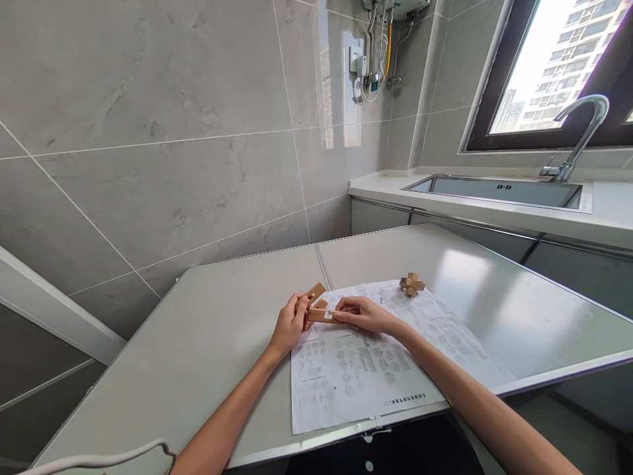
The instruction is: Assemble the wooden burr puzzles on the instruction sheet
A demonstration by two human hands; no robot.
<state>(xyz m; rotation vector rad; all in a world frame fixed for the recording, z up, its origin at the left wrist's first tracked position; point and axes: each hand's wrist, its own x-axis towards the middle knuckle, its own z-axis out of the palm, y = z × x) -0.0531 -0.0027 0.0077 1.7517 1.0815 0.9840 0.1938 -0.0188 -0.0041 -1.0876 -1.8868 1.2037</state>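
Note:
My left hand (293, 321) is closed around several notched wooden puzzle pieces (315, 291), which stick out past its fingers at different angles. My right hand (364, 314) pinches the right end of a notched wooden puzzle piece (320, 315); the left end of that piece lies against my left fingers. Both hands are over the far left part of a printed instruction sheet (346, 396), which is covered in small puzzle drawings. Beyond my right hand, an assembled wooden burr puzzle (412, 284) rests at the sheet's far edge.
The sheet lies on a pale folding table (227, 330) with a seam across it. A tiled wall (198, 171) stands behind. At the right are a counter with a sink (494, 191) and a tap (583, 135). A pale cable (109, 457) crosses the lower left.

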